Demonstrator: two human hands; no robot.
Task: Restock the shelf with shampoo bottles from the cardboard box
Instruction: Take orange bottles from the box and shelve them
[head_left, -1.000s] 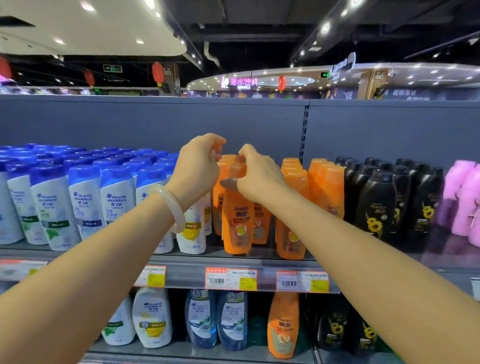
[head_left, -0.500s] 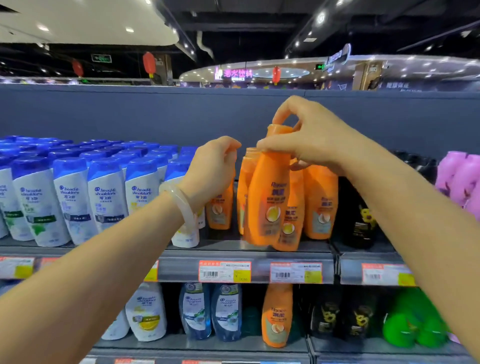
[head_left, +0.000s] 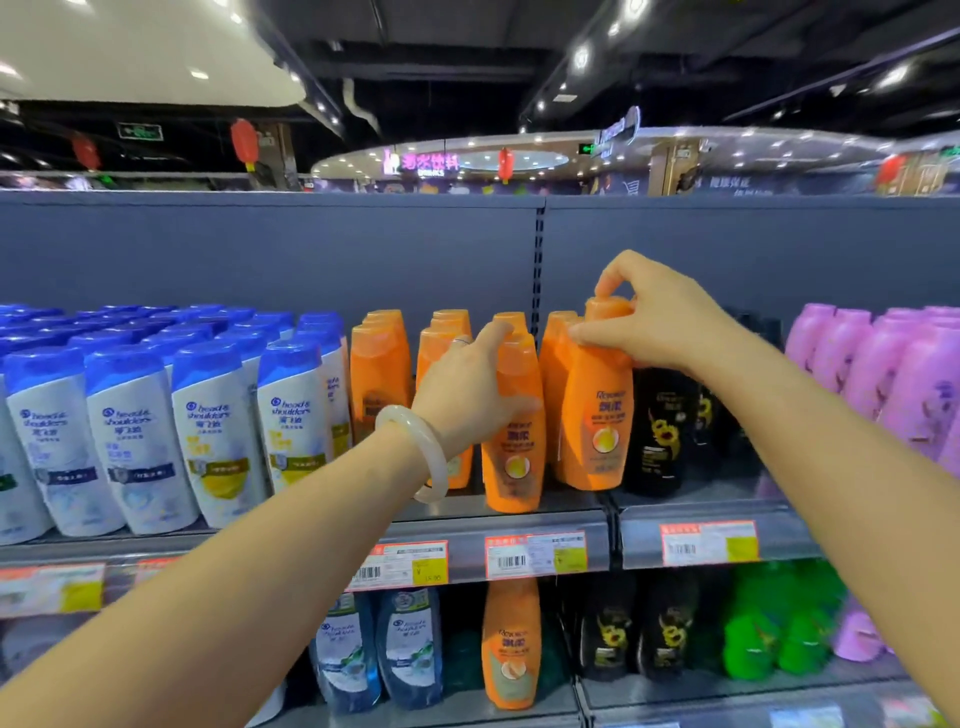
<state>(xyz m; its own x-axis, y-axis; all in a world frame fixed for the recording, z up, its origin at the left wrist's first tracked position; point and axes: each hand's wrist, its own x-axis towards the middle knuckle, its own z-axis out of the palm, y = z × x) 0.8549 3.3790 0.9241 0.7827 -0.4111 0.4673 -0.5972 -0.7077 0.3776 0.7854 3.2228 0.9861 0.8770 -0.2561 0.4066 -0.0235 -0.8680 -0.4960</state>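
Right hand (head_left: 657, 317) pinches the cap of an orange plastic shampoo bottle (head_left: 597, 410) standing on the grey metal shelf (head_left: 550, 512); left hand (head_left: 475, 387) wraps its orange neighbour (head_left: 514, 441). Orange rows look nearly full; the box is out of sight, remainder unknown.

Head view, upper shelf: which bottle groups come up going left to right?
White bottles with blue caps → orange bottles → black bottles → pink-purple bottles.
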